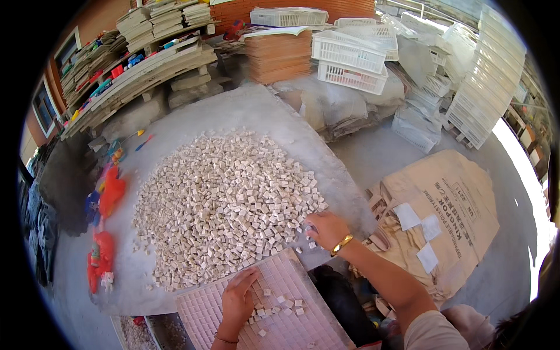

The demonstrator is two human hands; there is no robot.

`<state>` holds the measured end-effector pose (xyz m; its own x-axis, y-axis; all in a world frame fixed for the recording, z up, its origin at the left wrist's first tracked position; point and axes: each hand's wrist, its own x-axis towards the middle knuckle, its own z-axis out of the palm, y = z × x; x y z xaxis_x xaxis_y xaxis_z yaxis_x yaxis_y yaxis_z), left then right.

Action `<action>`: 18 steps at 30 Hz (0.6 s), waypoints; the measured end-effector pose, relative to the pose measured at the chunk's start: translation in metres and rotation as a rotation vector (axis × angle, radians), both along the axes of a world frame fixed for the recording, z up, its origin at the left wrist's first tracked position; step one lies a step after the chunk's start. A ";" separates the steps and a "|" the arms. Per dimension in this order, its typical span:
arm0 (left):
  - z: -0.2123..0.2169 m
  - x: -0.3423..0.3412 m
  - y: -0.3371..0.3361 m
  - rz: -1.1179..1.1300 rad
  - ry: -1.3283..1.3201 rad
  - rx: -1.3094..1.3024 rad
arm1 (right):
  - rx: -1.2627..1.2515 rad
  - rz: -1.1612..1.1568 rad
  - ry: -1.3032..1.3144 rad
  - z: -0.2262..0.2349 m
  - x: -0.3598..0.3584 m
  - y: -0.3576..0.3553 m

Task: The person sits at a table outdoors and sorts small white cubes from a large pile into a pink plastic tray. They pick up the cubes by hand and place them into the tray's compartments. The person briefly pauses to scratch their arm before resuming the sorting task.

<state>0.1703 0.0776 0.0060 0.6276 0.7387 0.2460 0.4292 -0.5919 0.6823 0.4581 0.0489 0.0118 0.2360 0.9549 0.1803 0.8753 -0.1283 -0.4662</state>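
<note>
A large heap of small whitish stone mosaic tiles [221, 204] lies on a dusty grey table. At the near edge of the heap is a pinkish tray with a square grid [204, 309], and several loose tiles [280, 306] rest on its middle. My left hand [238, 297] lies on the grid, fingers stretched out and close together, with no tile visible in it. At the heap's right edge, my right hand [326, 228] has its fingers bent together at a small tile; a gold bangle circles that wrist. Part of its grip is hidden.
Red plastic bags and small toys [111, 195] line the table's left edge. A large brown paper sack [443, 204] lies to the right. White plastic crates [350, 58] and tall stacked crates [487, 81] stand behind, beside piled boards [146, 67].
</note>
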 end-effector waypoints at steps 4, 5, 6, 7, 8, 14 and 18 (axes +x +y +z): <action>0.001 0.000 0.000 0.003 -0.016 -0.011 | -0.020 0.007 0.076 -0.005 0.014 0.009; -0.001 0.000 0.000 0.005 -0.029 -0.019 | -0.041 -0.014 0.111 -0.005 0.020 0.008; -0.001 -0.001 0.000 0.007 -0.042 -0.027 | -0.005 -0.001 0.064 -0.005 0.023 0.006; -0.001 0.001 0.000 0.006 -0.033 -0.027 | 0.025 0.006 0.010 -0.004 0.027 0.001; 0.000 0.002 0.000 0.005 -0.023 -0.027 | 0.054 0.013 -0.044 -0.003 0.030 -0.003; 0.002 0.004 -0.002 0.011 0.002 0.010 | 0.346 0.424 -0.162 -0.022 -0.009 -0.015; 0.002 0.002 -0.003 0.019 0.005 0.016 | 0.255 0.289 -0.313 -0.022 0.027 -0.027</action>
